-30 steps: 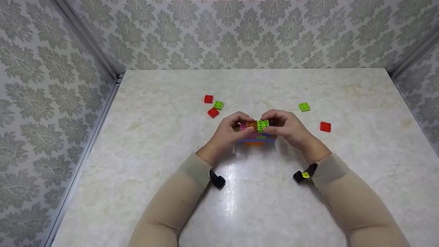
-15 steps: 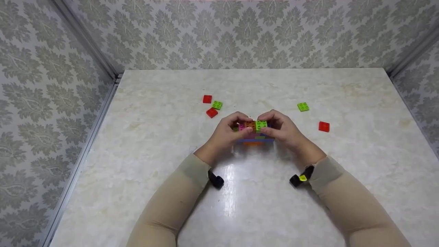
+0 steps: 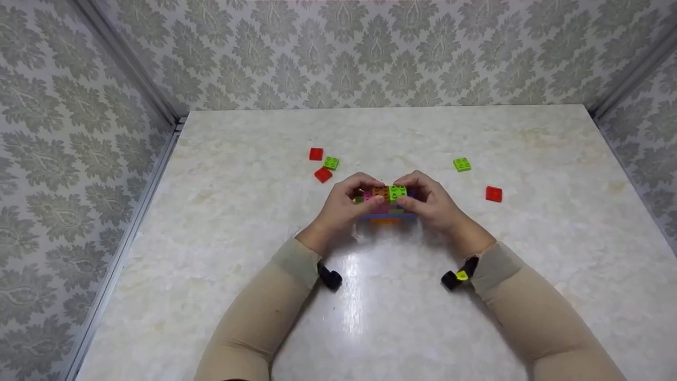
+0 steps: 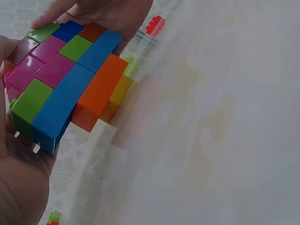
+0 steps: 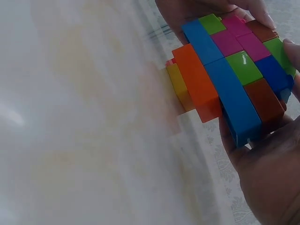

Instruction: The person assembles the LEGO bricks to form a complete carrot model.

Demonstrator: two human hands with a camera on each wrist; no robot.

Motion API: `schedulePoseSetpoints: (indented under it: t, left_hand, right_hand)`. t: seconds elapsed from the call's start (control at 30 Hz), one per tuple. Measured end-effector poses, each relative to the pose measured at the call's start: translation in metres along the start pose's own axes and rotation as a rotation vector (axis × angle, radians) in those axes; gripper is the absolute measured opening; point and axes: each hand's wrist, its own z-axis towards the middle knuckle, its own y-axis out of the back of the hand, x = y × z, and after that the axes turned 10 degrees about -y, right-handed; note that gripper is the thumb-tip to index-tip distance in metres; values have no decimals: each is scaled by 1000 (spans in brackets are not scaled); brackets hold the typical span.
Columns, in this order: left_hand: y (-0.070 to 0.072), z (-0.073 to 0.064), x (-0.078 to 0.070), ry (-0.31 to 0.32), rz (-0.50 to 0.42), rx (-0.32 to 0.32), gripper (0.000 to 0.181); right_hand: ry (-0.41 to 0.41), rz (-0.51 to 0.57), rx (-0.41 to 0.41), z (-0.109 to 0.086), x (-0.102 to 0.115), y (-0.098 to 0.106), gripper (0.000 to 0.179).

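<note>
A built-up block of toy building bricks (image 3: 390,216) stands upright on the table between both hands. Its wall has pink, green, brown and dark blue bricks above two long blue bricks (image 4: 63,101), with an orange brick (image 5: 197,84) and a yellow brick (image 5: 180,86) at the bottom. My left hand (image 3: 342,203) grips its left end, thumb against the brown brick (image 3: 380,191) on top. The right end is held by my right hand (image 3: 437,203), its thumb pressed to the bright green brick (image 3: 398,191) beside the brown one. Fingertips behind the block are partly hidden.
Beyond the left hand lie two red bricks (image 3: 316,154) and a green brick (image 3: 331,163). Further right are another green brick (image 3: 461,164) and a single red brick (image 3: 494,194). Patterned panels (image 3: 344,53) border the table at the back and sides.
My right hand has moved slightly left, its thumb now further onto the bright green brick. The left hand keeps its hold. The whole head view has shifted a little.
</note>
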Motion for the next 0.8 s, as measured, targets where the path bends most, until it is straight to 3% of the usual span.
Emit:
schedulePoseSetpoints:
  t: [0.07,0.17,0.27,0.4,0.5,0.57,0.73,0.8]
  left_hand:
    - [4,0,1,6,-41,-68,66]
    - [13,2,3,8,-86,-254,86]
    - [27,5,6,-5,-66,-444,79]
    - [44,6,9,43,-16,-585,58]
    - [53,7,11,125,39,-640,46]
    - [57,8,12,178,144,-648,44]
    - [67,11,16,301,525,-574,47]
    - [69,12,18,350,614,-538,45]
  right_hand:
    - [-10,-5,-4,1,0,0,37]
    - [-35,-17,-8,2,0,0,36]
    - [-56,-30,-14,2,1,-1,36]
    - [-61,-37,-18,0,1,-1,37]
    - [-66,-48,-23,0,1,0,37]
    - [-71,-58,-27,-1,1,1,36]
    - [-83,-73,-43,-3,4,3,37]
    - [-85,-74,-45,-3,4,2,38]
